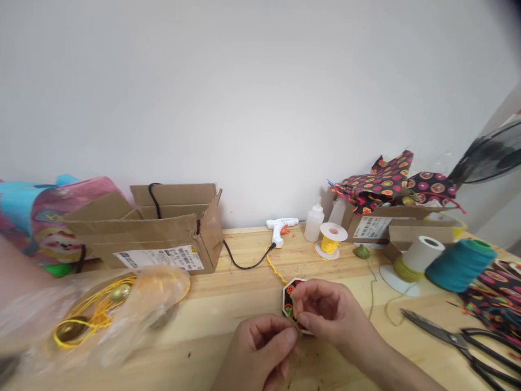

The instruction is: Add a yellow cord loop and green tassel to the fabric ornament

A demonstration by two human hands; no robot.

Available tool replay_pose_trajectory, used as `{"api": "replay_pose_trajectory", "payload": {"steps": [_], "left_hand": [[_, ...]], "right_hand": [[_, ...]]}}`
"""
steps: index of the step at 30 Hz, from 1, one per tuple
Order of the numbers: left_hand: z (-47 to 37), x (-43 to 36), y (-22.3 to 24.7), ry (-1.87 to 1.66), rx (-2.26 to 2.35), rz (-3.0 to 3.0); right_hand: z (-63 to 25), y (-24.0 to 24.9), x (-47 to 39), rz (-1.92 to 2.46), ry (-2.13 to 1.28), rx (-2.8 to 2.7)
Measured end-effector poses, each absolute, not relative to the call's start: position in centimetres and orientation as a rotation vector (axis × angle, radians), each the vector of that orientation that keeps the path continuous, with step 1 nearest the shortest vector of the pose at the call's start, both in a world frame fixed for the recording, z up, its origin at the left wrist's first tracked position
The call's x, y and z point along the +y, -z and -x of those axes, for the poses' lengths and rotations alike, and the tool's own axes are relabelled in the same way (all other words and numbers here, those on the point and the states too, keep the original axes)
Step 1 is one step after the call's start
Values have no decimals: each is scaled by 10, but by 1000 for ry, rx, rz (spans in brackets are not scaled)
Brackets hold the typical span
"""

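Observation:
An octagonal piece (288, 290) with a pale rim and dark patterned fabric lies on the wooden table, partly covered by my right hand (331, 312). The fingers of that hand are pinched together over the piece. Just to the left and nearer to me, my left hand (266, 350) has thumb and forefinger pressed together at the piece's lower edge. Whatever sits between the fingertips of either hand is too small to make out. A twisted yellow cord (277, 270) runs from the top of the octagonal piece toward the glue gun (279, 230).
Open cardboard box (154, 239) and plastic bag with yellow cord (150, 293) stand left. White bottle (313, 221), yellow spool (329, 244) and fabric-filled box (368, 228) are at the back. Green spool (417, 258), teal thread cone (459, 265) and black scissors (456, 339) lie right.

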State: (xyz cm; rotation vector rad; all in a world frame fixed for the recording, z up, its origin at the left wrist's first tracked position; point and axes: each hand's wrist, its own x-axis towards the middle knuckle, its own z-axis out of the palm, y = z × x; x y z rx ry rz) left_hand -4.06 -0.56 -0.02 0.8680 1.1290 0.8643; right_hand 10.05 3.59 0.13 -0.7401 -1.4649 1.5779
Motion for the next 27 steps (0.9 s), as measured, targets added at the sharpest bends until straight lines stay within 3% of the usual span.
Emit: {"api": "replay_pose_trajectory", "payload": {"steps": [11, 22, 27], "left_hand": [[41, -5, 2, -885, 1094, -854], [41, -5, 1, -885, 1169, -924], [38, -5, 2, -890, 1203, -885]], "right_hand": [[-109, -11, 34, 600, -523, -2103], [-111, -12, 33, 575, -253, -2226], [-111, -14, 30, 625, -321, -2210]]}}
